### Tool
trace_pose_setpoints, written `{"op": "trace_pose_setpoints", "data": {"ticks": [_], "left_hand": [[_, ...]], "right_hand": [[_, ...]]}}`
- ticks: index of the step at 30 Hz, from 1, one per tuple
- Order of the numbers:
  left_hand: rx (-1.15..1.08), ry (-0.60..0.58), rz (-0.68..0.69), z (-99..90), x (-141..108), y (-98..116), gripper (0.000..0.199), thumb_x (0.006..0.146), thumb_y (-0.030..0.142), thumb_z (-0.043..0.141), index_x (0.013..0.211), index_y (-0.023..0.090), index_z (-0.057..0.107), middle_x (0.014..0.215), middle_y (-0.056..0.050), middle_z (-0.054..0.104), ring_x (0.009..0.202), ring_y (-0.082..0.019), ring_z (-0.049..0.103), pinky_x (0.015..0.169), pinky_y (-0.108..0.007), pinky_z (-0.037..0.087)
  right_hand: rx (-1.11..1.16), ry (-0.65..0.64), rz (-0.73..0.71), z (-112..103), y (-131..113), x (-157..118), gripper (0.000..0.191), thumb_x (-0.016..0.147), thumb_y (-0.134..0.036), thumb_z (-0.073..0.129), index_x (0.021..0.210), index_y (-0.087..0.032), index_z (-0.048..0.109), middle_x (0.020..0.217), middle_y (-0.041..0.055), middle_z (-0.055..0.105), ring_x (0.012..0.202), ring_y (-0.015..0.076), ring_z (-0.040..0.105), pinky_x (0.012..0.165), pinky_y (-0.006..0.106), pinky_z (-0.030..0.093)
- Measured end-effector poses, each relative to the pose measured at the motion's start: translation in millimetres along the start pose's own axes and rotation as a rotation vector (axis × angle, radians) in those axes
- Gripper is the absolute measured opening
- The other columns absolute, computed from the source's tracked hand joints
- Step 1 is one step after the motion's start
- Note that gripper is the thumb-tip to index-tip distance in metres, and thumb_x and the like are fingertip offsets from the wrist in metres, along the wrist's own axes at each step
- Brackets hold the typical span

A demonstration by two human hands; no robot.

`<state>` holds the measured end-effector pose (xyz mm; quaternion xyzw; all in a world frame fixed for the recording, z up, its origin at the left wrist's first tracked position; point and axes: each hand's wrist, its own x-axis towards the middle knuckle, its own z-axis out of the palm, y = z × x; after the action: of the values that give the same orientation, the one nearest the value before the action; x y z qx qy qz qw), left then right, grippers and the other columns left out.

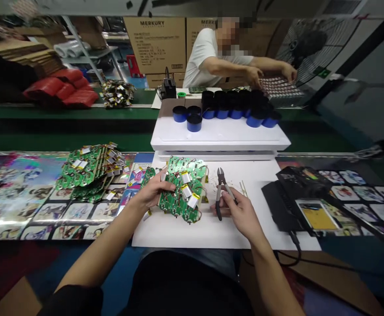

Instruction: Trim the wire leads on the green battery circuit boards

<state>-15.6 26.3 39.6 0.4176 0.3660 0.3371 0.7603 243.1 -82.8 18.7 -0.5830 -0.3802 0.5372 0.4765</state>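
Note:
My left hand [155, 189] is closed on the left edge of a green circuit board panel [174, 202], tilted above the white work surface [179, 235]. White battery cells [187, 192] with yellow ends and thin wires sit on the panel. To the right, my right hand [233, 205] holds a pair of cutters [221, 180] by the grey and black handles, jaws pointing up and away from me. The cutters are apart from the panel. Behind my left hand, part of another green board [148, 174] shows. Small reddish scraps lie near the cutters' jaws.
A stack of circuit boards [83, 169] stands at the left. Blue and black round cups [194, 123] sit on a white foam block [218, 138] ahead. Black equipment [279, 202] with cables is at the right. Across the bench, a person [205, 59] handles a tray of parts [280, 90].

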Motion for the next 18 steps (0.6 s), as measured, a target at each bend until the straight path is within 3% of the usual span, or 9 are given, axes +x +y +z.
{"op": "trace_pose_setpoints", "data": {"ticks": [3,7,10,13,18], "left_hand": [[0.134,-0.068,-0.008,4.9,14,3,0.087,0.061,0.026,0.084,0.144,0.02,0.058,0.109,-0.01,0.079,0.082,-0.026,0.076,0.069,-0.034,0.062],[0.288,0.005,0.196,6.3,26,-4,0.075,0.069,0.033,0.085,0.139,0.022,0.061,0.128,-0.01,0.075,0.109,-0.03,0.074,0.086,-0.035,0.062],[0.341,0.068,0.24,4.8,25,-14,0.066,0.076,0.047,0.086,0.132,0.021,0.065,0.134,-0.011,0.074,0.123,-0.034,0.069,0.098,-0.039,0.059],[0.284,0.124,0.209,4.8,24,-22,0.06,0.083,0.056,0.082,0.129,0.022,0.066,0.133,-0.011,0.074,0.122,-0.034,0.07,0.097,-0.041,0.06],[0.153,0.123,0.171,9.8,24,-30,0.055,0.081,0.053,0.086,0.122,0.021,0.067,0.127,-0.01,0.077,0.12,-0.035,0.071,0.096,-0.043,0.061]], "right_hand": [[0.06,0.021,-0.009,-6,-2,-1,0.052,0.084,-0.07,0.076,0.107,-0.024,0.069,0.086,0.0026,0.066,0.073,0.0255,0.075,0.064,0.038,0.065],[-0.024,0.045,-0.077,-11,1,-5,0.049,0.092,-0.066,0.069,0.12,-0.026,0.069,0.115,0.0091,0.075,0.086,0.0266,0.077,0.077,0.04,0.065],[-0.183,0.076,-0.098,-12,6,-10,0.048,0.099,-0.064,0.059,0.121,-0.023,0.069,0.117,0.0111,0.077,0.089,0.0258,0.076,0.082,0.038,0.063],[-0.377,0.119,-0.137,-7,9,-14,0.048,0.105,-0.059,0.052,0.13,-0.022,0.068,0.115,0.0115,0.078,0.094,0.0251,0.075,0.09,0.038,0.058],[-0.493,0.101,-0.173,10,5,-10,0.054,0.107,-0.055,0.048,0.147,-0.021,0.063,0.121,0.0125,0.078,0.102,0.0277,0.074,0.102,0.044,0.055]]}}
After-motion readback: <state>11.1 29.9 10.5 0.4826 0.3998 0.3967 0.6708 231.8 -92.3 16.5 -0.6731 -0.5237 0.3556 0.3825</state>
